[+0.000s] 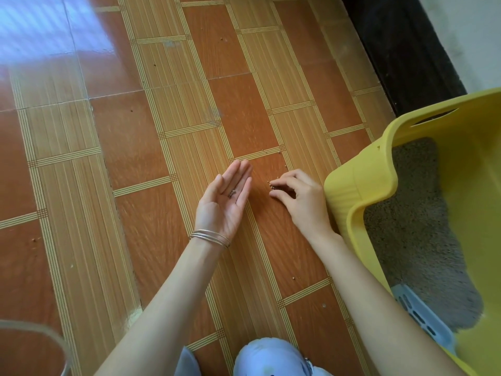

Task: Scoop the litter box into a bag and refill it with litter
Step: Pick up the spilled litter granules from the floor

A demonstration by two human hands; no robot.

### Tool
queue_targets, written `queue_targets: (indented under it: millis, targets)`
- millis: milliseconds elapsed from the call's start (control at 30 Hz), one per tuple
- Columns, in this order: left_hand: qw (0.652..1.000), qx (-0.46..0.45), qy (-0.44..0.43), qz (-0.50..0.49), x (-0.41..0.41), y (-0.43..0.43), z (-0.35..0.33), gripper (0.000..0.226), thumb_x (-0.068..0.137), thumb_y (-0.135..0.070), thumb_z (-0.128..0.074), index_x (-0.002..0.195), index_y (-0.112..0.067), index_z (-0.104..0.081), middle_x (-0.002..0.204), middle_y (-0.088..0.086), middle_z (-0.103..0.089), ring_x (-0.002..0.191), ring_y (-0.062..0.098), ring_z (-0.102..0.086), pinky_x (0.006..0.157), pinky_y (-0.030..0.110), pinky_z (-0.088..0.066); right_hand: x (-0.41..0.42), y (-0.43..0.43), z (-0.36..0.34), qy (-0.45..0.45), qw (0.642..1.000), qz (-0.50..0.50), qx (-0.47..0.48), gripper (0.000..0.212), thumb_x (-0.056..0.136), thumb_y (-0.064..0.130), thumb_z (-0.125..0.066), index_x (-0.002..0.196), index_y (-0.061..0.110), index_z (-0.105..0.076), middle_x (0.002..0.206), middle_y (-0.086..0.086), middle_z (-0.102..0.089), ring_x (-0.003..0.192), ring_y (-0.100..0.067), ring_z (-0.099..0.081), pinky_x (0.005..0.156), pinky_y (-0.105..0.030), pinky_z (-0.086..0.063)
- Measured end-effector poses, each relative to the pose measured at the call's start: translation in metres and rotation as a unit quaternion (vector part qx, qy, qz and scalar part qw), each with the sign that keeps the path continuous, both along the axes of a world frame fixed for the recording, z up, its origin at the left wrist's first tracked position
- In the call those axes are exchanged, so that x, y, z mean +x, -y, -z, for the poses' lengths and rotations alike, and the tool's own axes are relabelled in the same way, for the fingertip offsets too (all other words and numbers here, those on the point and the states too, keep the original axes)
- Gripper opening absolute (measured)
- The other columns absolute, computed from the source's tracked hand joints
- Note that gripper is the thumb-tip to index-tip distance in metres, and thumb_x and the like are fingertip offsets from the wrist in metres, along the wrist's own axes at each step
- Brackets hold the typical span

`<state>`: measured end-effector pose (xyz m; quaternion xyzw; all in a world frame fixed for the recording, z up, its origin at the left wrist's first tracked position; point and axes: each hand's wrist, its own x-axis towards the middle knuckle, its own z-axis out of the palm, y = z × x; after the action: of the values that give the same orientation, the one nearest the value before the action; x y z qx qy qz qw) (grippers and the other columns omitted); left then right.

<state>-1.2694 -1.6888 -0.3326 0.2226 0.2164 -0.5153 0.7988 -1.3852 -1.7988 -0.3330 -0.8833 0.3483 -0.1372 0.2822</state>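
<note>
Tiled floor [135, 158] carries the yellow litter box [461, 185] at right; right hand [295, 196] pinches spilled grains [272, 185] beside its near corner, left hand [227, 196] lies flat-palmed, cupping some; seemingly cleanup, next tipping them into the box

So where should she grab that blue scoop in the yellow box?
Probably by the bare end of the scoop sticking out over the litter, coming from above. Its lower end is hidden behind her right arm, and the yellow box wall blocks the floor side.
</note>
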Motion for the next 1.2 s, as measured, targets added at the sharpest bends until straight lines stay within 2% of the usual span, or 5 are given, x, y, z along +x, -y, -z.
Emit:
queue_targets:
  millis: [433, 700, 833, 1067, 1200]
  targets:
    - [1.000, 0.022, 0.009, 0.002, -0.005, 0.005, -0.001, 0.034, 0.100, -0.014, -0.032, 0.110, 0.004, -0.059, 0.111, 0.017, -0.067, 0.106, 0.024, -0.064, 0.094, 0.033, -0.050, 0.006, -0.002, 0.003, -0.064, 0.987, -0.055, -0.136, 0.006, 0.081, 0.003, -0.066, 0.086, 0.006, -0.063, 0.084, -0.007, -0.062, 0.077, -0.023, -0.058, 0.074, -0.021, -0.037]
    - [0.999, 0.029, -0.014, 0.011, -0.009, 0.012, -0.003, 0.035, 0.099, -0.015, -0.033, 0.108, 0.004, -0.062, 0.106, 0.016, -0.069, 0.099, 0.022, -0.066, 0.090, 0.029, -0.051, 0.026, -0.019, -0.012, 0.107, 0.994, -0.019, 0.014, 0.004, 0.084, 0.003, -0.063, 0.086, 0.004, -0.066, 0.088, -0.005, -0.063, 0.081, -0.008, -0.056, 0.076, -0.009, -0.041]
    - [0.999, 0.023, -0.039, -0.004, -0.013, 0.017, -0.005, 0.043, 0.099, -0.013, -0.033, 0.093, 0.005, -0.071, 0.104, 0.017, -0.069, 0.094, 0.023, -0.068, 0.088, 0.031, -0.052, 0.019, -0.023, -0.007, 0.145, 0.989, 0.006, 0.038, 0.007, 0.083, 0.005, -0.065, 0.089, 0.005, -0.070, 0.092, -0.004, -0.066, 0.089, -0.007, -0.059, 0.083, -0.013, -0.043]
    - [0.997, 0.003, -0.051, -0.059, 0.003, 0.015, -0.006, 0.034, 0.099, -0.011, -0.032, 0.105, 0.007, -0.060, 0.105, 0.020, -0.068, 0.106, 0.029, -0.061, 0.094, 0.040, -0.046, -0.002, 0.003, 0.002, 0.118, 0.978, 0.144, 0.095, 0.036, 0.097, 0.025, -0.041, 0.128, 0.009, -0.053, 0.132, 0.002, -0.052, 0.124, -0.003, -0.043, 0.104, -0.013, -0.031]
    - [0.998, 0.007, -0.027, -0.060, 0.012, 0.009, -0.005, 0.041, 0.099, -0.011, -0.033, 0.095, 0.007, -0.069, 0.108, 0.020, -0.067, 0.103, 0.028, -0.064, 0.091, 0.036, -0.050, 0.009, 0.013, 0.011, 0.121, 0.979, 0.116, 0.113, 0.038, 0.097, 0.022, -0.039, 0.130, 0.006, -0.051, 0.137, -0.003, -0.049, 0.127, -0.005, -0.041, 0.106, -0.013, -0.029]
